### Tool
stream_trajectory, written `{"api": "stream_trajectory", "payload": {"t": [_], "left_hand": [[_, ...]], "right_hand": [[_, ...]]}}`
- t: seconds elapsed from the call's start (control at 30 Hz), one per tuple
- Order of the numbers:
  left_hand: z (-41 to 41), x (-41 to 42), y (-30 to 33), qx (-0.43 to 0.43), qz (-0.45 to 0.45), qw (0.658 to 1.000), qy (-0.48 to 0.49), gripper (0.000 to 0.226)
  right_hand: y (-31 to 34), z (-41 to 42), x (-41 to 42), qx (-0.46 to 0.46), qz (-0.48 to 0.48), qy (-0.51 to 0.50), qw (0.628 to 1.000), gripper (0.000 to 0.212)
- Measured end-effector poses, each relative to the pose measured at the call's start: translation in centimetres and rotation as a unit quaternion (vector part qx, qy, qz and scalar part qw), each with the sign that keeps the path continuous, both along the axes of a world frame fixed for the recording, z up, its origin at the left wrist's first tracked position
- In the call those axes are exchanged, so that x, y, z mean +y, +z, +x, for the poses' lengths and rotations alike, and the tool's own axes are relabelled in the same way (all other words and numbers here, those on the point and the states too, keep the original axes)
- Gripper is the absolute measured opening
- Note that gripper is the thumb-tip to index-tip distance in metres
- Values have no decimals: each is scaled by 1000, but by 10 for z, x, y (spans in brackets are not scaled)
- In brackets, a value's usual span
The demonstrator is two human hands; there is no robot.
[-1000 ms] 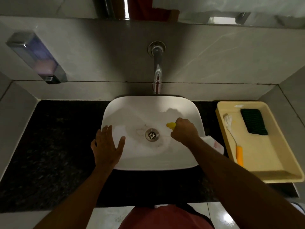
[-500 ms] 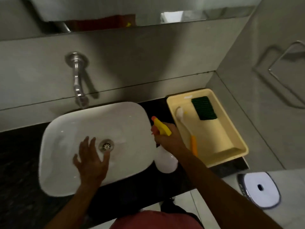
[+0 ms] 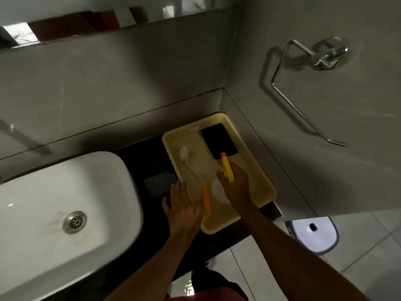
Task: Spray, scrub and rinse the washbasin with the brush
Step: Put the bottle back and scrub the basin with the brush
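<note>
The white washbasin (image 3: pixel 54 192) with its metal drain (image 3: pixel 74 221) sits at the left on a black counter. My right hand (image 3: pixel 235 183) grips a white spray bottle (image 3: pixel 219 192) with a yellow trigger head (image 3: pixel 227 169), held over the cream tray (image 3: pixel 258 170). The brush lies in the tray, white bristles (image 3: pixel 184 153) toward the wall, orange handle (image 3: pixel 206 199) toward me. My left hand (image 3: pixel 184 205) is spread flat, fingers apart, at the tray's near left edge beside the handle, holding nothing.
A dark green scrub pad (image 3: pixel 218 140) lies at the tray's far end. A chrome towel ring (image 3: pixel 303 88) hangs on the right wall. A white-lidded bin (image 3: pixel 312 234) stands on the floor to the right. A mirror strip runs along the top.
My right hand carried the spray bottle from the basin over to the tray. My left hand left the basin and moved right to the tray edge. The view swung right.
</note>
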State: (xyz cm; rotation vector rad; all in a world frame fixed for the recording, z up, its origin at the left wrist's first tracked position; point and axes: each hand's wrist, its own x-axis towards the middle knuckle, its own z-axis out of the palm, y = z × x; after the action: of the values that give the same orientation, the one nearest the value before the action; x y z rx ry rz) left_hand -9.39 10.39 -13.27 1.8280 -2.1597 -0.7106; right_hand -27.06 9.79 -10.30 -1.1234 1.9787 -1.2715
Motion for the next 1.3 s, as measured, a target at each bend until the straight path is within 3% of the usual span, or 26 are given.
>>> {"api": "stream_trajectory", "payload": {"t": [0.17, 0.33, 0.43, 0.5, 0.57, 0.7, 0.73, 0.87, 0.93, 1.07, 1.13, 1.2, 1.3], "left_hand": [[-24, 15, -34, -73, 71, 995, -11, 83], [-32, 17, -48, -78, 92, 993, -11, 85], [-32, 16, -49, -114, 93, 989, -19, 87], [-30, 16, -47, -117, 83, 989, -22, 86], [-21, 16, -46, -104, 75, 992, -20, 85], [-3, 12, -50, -97, 88, 991, -25, 67], [-2, 9, -49, -85, 90, 992, -16, 67], [3, 7, -46, -37, 94, 995, 6, 65], [3, 8, -44, -28, 90, 996, 8, 63], [-2, 4, -30, 21, 122, 992, 40, 63], [-2, -2, -12, 131, 138, 977, 96, 68], [9, -12, 14, 243, 78, 959, 122, 71], [58, -38, 58, 261, -76, 951, 148, 70]], "right_hand": [[-15, -21, 13, -67, -9, 46, 997, 45], [-14, -28, 18, -34, 28, 89, 995, 71], [-18, -23, 35, -50, 72, 16, 996, 86], [-19, -8, 64, -64, 71, -114, 989, 63], [-20, 18, 88, -81, 56, -169, 981, 28], [-23, 65, 72, -61, 155, 0, 986, 14], [-26, 71, 60, -47, 178, 21, 983, 9], [-43, 82, 19, -44, 253, -11, 966, 37], [-50, 85, 10, 14, 270, -5, 963, 43], [-58, 80, 1, 99, 267, 11, 959, 23], [-60, 75, -5, 108, 301, 31, 947, 26], [-61, 70, -8, 111, 324, 48, 938, 33], [-59, 62, -15, 65, 330, 55, 940, 36]]}}
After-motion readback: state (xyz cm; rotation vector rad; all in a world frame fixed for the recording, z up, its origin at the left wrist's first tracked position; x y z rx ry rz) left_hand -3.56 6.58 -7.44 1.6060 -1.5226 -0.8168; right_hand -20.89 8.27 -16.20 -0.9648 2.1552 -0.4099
